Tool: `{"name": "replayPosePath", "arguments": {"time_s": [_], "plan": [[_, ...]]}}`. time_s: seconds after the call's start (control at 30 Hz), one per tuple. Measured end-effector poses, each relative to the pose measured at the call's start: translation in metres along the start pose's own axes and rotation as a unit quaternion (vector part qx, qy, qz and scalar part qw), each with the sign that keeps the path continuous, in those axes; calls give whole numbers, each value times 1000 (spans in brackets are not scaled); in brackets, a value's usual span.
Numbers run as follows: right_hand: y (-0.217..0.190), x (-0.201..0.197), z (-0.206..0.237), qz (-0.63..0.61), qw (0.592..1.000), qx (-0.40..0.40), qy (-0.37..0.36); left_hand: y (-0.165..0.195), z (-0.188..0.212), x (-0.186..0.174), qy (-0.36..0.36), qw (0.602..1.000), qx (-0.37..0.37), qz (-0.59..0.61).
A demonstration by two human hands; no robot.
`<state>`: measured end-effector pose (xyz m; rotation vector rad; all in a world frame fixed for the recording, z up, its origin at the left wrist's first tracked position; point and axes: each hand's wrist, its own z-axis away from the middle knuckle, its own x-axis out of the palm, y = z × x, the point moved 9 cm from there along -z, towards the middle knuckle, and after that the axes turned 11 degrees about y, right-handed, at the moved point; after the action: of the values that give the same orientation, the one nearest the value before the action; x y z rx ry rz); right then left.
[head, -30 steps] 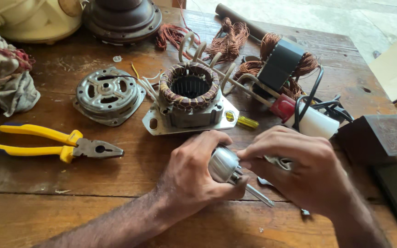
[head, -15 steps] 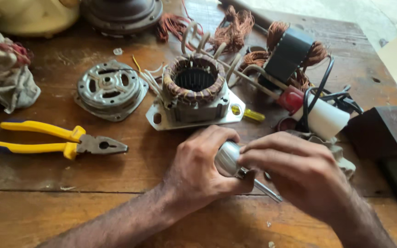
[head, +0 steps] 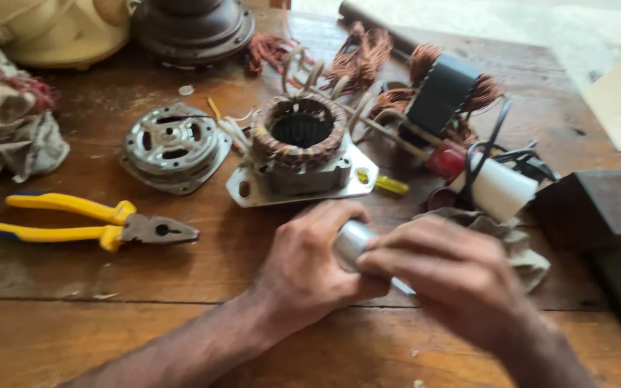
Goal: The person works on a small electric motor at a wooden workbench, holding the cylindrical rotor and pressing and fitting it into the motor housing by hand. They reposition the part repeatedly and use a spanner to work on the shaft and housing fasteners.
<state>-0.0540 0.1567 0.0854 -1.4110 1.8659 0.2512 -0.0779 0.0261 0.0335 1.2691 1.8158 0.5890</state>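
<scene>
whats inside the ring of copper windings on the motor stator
The stator shows a dark hollow bore ringed by slotted teeth, with no rotor in it. The bottom of the bore is in shadow and cannot be made out.

My hands [head: 397,266] blur and cover most of the metal cylinder [head: 351,243]. The cream housing [head: 52,29], upper left, runs off the frame's edge.

I see a worn, scratched wooden workbench [head: 95,302] filling most of my view; past its far right corner lies pale floor [head: 512,21] in bright daylight.
</scene>
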Motion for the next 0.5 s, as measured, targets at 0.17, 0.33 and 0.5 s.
{"name": "replayPosePath", "arguments": {"time_s": [0.17, 0.33, 0.5], "plan": [[1, -4, -6, 40, 998, 38, 3, -7, 1, 6, -25, 998, -62, 12], [-5, -1, -14, 25, 1000, 19, 3, 0, -1, 1, -11, 999, -32, -12], [-1, -3, -11, -14, 1000, -7, 24, 3, -3, -4, 1, 1000, -21, -5]]}}
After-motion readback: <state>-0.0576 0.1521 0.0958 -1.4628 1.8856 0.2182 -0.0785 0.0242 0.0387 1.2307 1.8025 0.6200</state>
